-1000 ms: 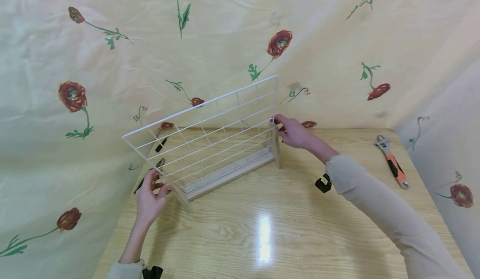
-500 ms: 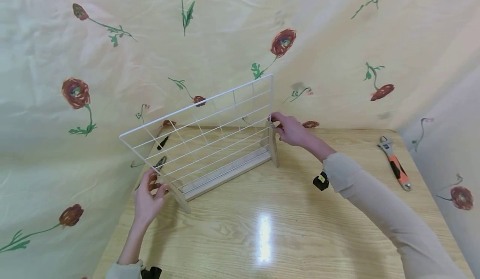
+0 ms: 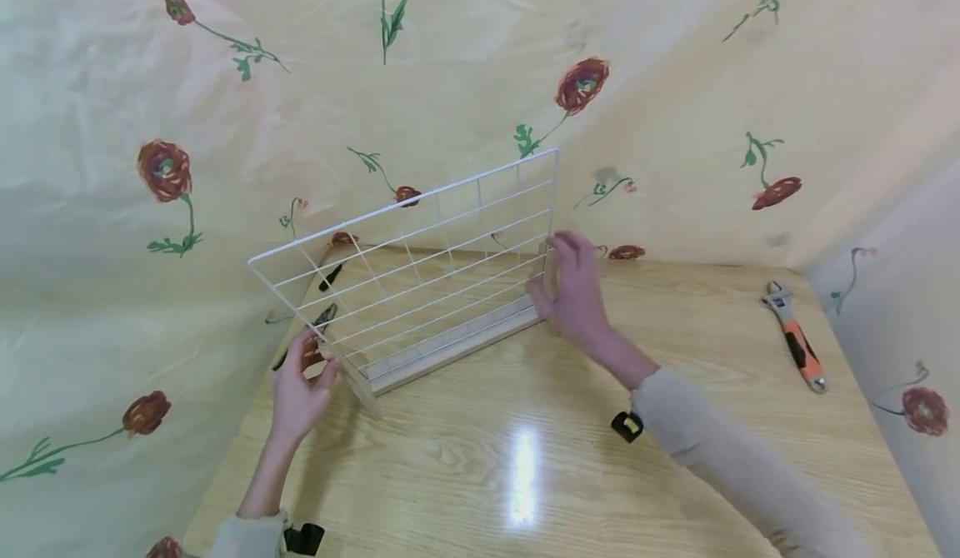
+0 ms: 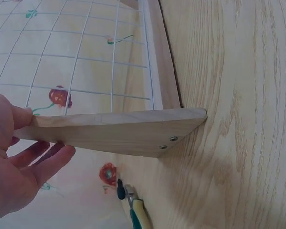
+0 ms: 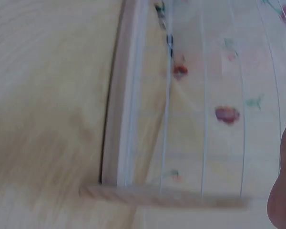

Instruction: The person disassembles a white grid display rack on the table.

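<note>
A rack with a white wire grid [image 3: 420, 199] and a wooden base bar [image 3: 457, 350] stands on the table between my hands, its grid leaning up and back. My left hand [image 3: 300, 391] pinches the upper end of the left wooden side piece [image 4: 128, 131], thumb on one face and fingers on the other. Two screw heads [image 4: 173, 139] show low on that piece. At the other end, my blurred right hand [image 3: 577, 296] is beside the right side piece [image 5: 167, 197], fingers extended and thumb apart. Only part of it enters the right wrist view, off the wood.
Pliers [image 3: 325, 316] and a black-handled tool [image 3: 330, 277] lie behind the rack on the left. An adjustable wrench [image 3: 797, 337] with an orange and black handle lies at the table's right side. Flower-patterned sheeting [image 3: 465, 58] rises behind the table.
My right hand has let go of the right side piece's top and swung down and nearer, its fingers spreading. My left hand keeps its pinch. The view has shifted slightly.
</note>
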{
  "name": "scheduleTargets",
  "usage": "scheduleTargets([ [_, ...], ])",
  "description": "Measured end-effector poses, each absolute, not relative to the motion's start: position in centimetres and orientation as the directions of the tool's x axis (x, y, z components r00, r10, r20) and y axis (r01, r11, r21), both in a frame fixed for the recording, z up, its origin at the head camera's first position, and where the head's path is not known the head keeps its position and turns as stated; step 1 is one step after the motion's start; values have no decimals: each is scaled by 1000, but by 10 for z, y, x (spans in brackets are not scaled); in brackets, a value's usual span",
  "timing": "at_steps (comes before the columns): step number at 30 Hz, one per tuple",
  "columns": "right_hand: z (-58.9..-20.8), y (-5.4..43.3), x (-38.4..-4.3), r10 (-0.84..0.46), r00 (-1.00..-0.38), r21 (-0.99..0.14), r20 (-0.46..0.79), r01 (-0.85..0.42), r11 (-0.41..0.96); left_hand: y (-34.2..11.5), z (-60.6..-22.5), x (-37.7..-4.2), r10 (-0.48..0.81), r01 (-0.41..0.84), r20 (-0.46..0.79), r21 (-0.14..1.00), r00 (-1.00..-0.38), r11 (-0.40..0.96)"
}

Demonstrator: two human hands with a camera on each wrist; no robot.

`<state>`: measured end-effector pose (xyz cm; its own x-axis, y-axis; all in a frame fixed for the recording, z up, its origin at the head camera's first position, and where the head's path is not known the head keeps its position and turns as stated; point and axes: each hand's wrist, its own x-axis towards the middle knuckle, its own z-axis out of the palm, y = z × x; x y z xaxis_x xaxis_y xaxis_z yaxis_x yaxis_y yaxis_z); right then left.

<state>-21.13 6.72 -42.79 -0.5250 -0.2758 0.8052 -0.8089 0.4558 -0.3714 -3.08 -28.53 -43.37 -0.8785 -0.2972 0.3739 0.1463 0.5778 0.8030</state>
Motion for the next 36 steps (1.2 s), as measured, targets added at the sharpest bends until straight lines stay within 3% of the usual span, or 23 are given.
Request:
scheduleTargets([
  [3, -434, 43, -194, -321, -458, -277, 829, -835, 476, -295, -446, -34, -290, 150, 364, 813, -885, 563],
  [6, -438, 17, -181, -347, -454, -214, 821, -808, 549, -302, -456, -36, -283, 159, 366, 815, -886, 557],
  [17, -445, -49, -175, -293, -589, -214, 753, -641, 737, -301, -464, -45, -254, 213, 427, 782, -868, 586],
  [25, -449, -69, -181, -236, -606, -233, 759, -593, 771, -302, -465, -44, -260, 201, 428, 773, -866, 602],
  [36, -444, -79, -183, -220, -682, -270, 697, -534, 801, -305, -467, -42, -286, 161, 412, 769, -865, 619],
])
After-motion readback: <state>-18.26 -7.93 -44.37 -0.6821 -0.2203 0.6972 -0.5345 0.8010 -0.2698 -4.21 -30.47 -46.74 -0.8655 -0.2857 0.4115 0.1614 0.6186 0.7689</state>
